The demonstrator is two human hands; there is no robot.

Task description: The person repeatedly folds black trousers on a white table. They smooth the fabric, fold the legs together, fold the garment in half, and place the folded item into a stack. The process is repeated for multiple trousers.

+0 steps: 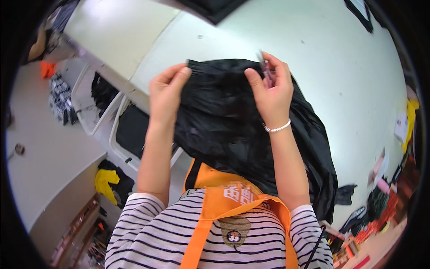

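Observation:
A black garment (224, 116) of thin, slightly shiny cloth, with a gathered elastic edge at its top, hangs over the near edge of the white table. My left hand (169, 89) pinches the top left corner of that gathered edge between thumb and fingers. In my right hand (275, 92), over the garment's right part, sits a small pair of thread snips (266, 71), pinkish with a metal tip that is blurred by motion. The thumb of that hand is held away from the snips. What the curled fingers cover is hidden.
The white table (354, 80) spreads ahead and to the right. At left stand white bins (117, 130) holding dark cloth. A yellow and black cloth heap (107, 181) lies farther down left. Mixed garments (380, 206) pile up at right. A dark object (215, 11) juts in at top.

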